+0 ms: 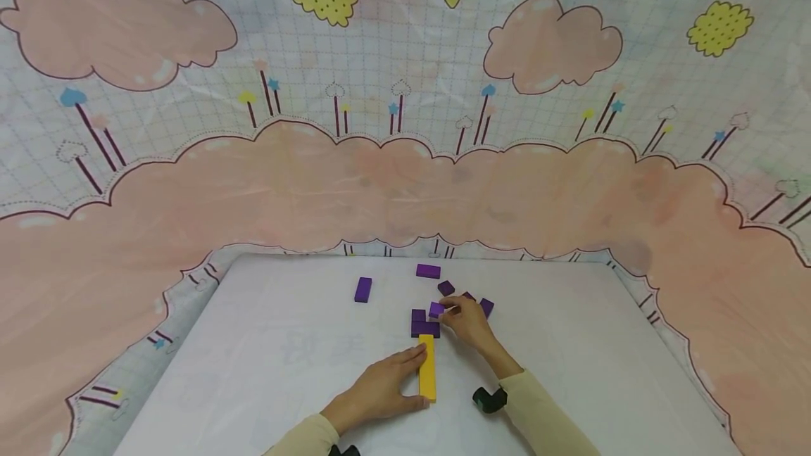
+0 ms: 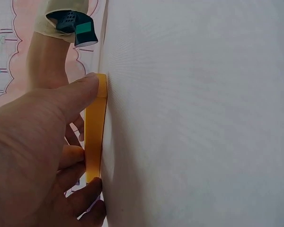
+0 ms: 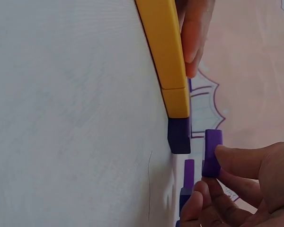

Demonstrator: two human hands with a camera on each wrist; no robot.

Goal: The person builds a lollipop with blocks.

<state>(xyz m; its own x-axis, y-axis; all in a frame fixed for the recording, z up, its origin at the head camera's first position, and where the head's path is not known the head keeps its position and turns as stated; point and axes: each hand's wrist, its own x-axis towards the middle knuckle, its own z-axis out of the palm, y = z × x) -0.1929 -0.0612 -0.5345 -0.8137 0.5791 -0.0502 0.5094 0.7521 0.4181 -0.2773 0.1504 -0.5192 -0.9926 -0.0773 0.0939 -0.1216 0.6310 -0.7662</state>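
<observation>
A row of yellow blocks [image 1: 427, 371] with a seam across it lies on the white table. My left hand [image 1: 383, 385] holds the row, its thumb at the near end and fingers along the left side. Against the row's far end lies a long purple block [image 1: 425, 329], with a small purple block [image 1: 418, 315] behind its left half. My right hand [image 1: 467, 322] pinches another small purple block [image 3: 212, 152] between thumb and fingers. This block [image 1: 436, 309] is just right of the small one, raised off the table in the right wrist view.
Loose purple blocks lie farther back: one [image 1: 363, 290] to the left, one [image 1: 428, 271] near the far edge, and several right of centre, including a dark one [image 1: 446, 288] and one [image 1: 486, 307] beside my right hand. A patterned cloth [image 1: 405, 188] hangs behind the table [image 1: 253, 343].
</observation>
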